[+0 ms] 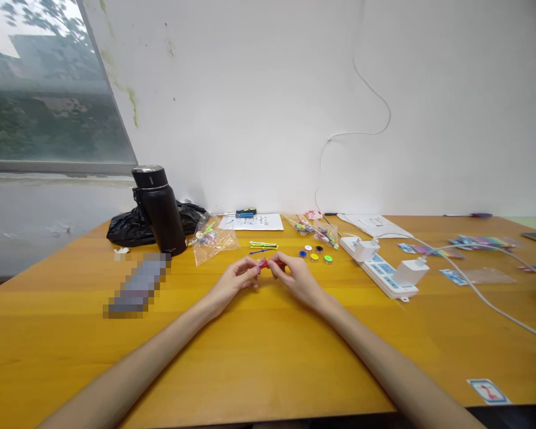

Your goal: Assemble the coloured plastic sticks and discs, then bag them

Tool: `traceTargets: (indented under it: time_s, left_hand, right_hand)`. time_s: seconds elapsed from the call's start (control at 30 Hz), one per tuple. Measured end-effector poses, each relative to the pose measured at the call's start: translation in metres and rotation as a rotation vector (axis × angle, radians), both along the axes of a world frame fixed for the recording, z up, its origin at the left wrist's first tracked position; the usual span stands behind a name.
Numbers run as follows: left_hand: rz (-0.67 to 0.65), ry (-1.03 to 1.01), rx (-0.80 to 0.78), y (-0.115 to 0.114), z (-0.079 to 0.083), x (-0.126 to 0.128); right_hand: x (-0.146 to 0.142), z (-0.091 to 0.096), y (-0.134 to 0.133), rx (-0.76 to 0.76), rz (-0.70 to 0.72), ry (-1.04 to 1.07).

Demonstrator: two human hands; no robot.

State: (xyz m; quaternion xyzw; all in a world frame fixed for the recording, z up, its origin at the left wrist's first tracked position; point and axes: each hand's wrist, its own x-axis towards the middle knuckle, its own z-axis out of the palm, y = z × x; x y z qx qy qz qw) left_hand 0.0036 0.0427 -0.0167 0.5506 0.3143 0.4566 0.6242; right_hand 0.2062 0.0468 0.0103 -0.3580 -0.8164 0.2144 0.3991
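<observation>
A small red plastic part [262, 264] is pinched between the fingertips of both hands, just above the table. My left hand [234, 280] grips it from the left with thumb and fingers. From the other side, my right hand [297, 277] has its thumb and fingers closed on the part's right end, and the fingers cover some of it. Behind the hands lie thin sticks with pointed ends, yellow-green and white ones [263, 245] and a blue one [259, 252]. Small round discs, including a yellow disc [314, 257] and a green disc [328, 260], sit beyond my right hand.
A black bottle [163, 217] stands at left before a black plastic bag [125, 229]; a blurred-out flat object [138, 286] lies nearer. Clear bags of parts [212, 241], a printed sheet [259, 222] and screwdriver [245, 213] lie behind. A corded power strip [379, 274] sits right.
</observation>
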Motion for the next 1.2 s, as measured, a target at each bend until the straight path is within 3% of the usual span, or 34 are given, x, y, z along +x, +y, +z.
traceTargets:
  time_s: [0.23, 0.53, 0.67, 1.0, 1.2]
  left_hand:
    - [-0.033, 0.059, 0.028, 0.001, 0.002, -0.001]
    - [-0.131, 0.196, 0.18, -0.002, 0.001, 0.002]
    - [-0.149, 0.197, 0.216, -0.002, 0.0, 0.003]
    - [-0.091, 0.09, 0.084, -0.001, 0.001, 0.0]
    - [-0.11, 0.091, 0.127, -0.002, 0.001, 0.003]
  right_hand:
    - [0.001, 0.0, 0.001, -0.102, 0.032, 0.054]
    - [0.002, -0.001, -0.001, 0.118, 0.025, -0.271]
    - [0.001, -0.002, -0.001, 0.149, 0.006, -0.375]
    - [-0.007, 0.006, -0.015, 0.07, 0.007, -0.349]
    - [-0.011, 0.003, -0.016, 0.107, -0.01, -0.367]
